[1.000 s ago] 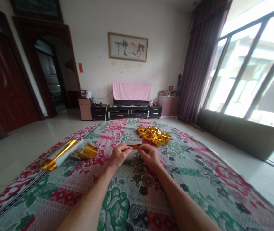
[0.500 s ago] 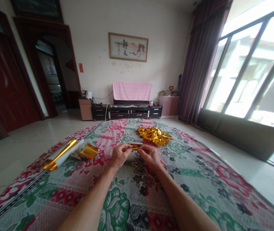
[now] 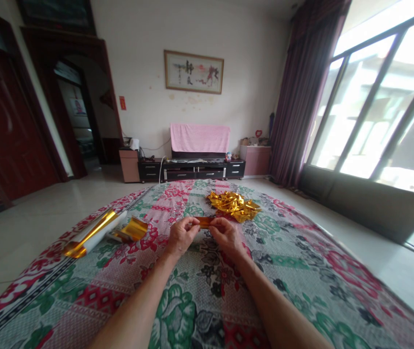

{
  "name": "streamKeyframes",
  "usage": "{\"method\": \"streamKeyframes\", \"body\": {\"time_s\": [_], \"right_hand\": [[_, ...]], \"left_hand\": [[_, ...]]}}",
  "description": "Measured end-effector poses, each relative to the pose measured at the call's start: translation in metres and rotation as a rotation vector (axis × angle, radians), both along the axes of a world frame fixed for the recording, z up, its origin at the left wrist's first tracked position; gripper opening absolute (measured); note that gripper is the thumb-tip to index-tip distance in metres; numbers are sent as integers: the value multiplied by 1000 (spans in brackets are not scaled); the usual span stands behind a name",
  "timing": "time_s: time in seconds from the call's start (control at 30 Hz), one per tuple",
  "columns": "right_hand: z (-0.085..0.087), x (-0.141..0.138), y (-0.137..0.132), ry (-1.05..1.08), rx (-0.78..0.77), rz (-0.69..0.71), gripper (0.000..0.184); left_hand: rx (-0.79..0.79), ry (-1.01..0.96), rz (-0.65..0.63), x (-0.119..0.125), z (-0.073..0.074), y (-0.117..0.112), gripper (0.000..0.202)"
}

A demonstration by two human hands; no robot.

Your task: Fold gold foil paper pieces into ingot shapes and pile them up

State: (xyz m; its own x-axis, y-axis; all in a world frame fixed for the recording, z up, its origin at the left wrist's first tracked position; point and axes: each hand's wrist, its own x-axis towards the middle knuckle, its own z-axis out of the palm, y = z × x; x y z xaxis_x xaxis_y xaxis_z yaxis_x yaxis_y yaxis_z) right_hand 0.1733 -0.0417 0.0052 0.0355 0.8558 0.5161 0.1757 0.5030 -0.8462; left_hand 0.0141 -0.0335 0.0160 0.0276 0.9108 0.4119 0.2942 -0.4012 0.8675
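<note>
Between my two hands a small folded strip of gold foil paper (image 3: 204,222) is held up just above the cloth. My left hand (image 3: 183,235) pinches its left end between thumb and fingers. At the other end, my right hand (image 3: 226,235) grips it the same way. Just beyond my right hand lies a heap of crumpled, shiny gold foil pieces (image 3: 233,205). To the left of my left hand rests a short stack of gold sheets (image 3: 131,230), curling at the edges. My fingers cover both ends of the strip.
A floral cloth (image 3: 174,315) covers the surface under my hands. At its left lies a long roll of gold and white foil paper (image 3: 92,232). Farther back, a low black cabinet (image 3: 181,175) stands along the wall, with a pink cloth (image 3: 200,137) above it.
The strip between my fingers has been folded or tilted: the pale edge along its top no longer shows, and a gold face is seen. My hands have barely moved.
</note>
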Motion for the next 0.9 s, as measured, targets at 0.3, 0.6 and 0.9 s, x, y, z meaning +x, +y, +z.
{"method": "streamKeyframes", "body": {"time_s": [0.3, 0.6, 0.9], "right_hand": [[-5, 0, 5, -46, 33, -32, 14], [-1, -2, 3, 46, 31, 3, 15], [-7, -8, 4, -13, 45, -12, 18]], "left_hand": [[50, -4, 23, 1, -4, 2, 17], [-130, -403, -109, 7, 2, 0, 70], [-248, -559, -82, 7, 10, -5, 70]]}}
